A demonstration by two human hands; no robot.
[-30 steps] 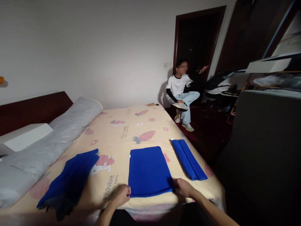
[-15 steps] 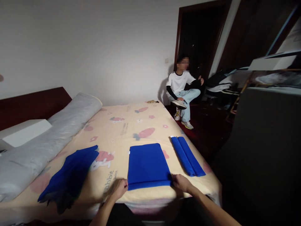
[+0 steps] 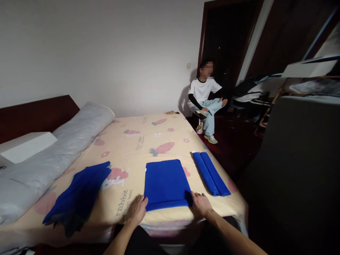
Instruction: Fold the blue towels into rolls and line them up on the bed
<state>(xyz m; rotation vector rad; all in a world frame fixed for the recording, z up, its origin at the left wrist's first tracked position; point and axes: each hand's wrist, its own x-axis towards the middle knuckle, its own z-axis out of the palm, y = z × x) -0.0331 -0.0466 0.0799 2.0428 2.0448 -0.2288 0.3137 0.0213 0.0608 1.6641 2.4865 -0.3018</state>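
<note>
A blue cloth (image 3: 167,180) lies flat on the bed in front of me, its near edge folded or rolled into a narrow band. A small white tag shows on its left side. My left hand (image 3: 139,209) grips the near left corner, fingers closed on it. At the near right corner my right hand (image 3: 200,203) is closed on the same cloth; its fingertips are partly hidden. To the right lie two rolled blue cloths (image 3: 211,173), side by side. A loose stack of blue cloths (image 3: 79,193) is spread out on the left, hanging slightly toward the bed's front edge.
The bed (image 3: 138,148) has a cream sheet with carrot and rabbit prints. A grey rolled bedding piece (image 3: 77,138) and a white box (image 3: 29,145) are at the left. A person (image 3: 205,92) sits beyond the far right corner. A dark panel (image 3: 294,170) stands at right.
Both hands have shifted slightly at the near corners, the right one inward and up over the cloth's edge. The seated person's raised hand has lowered to the leg.
</note>
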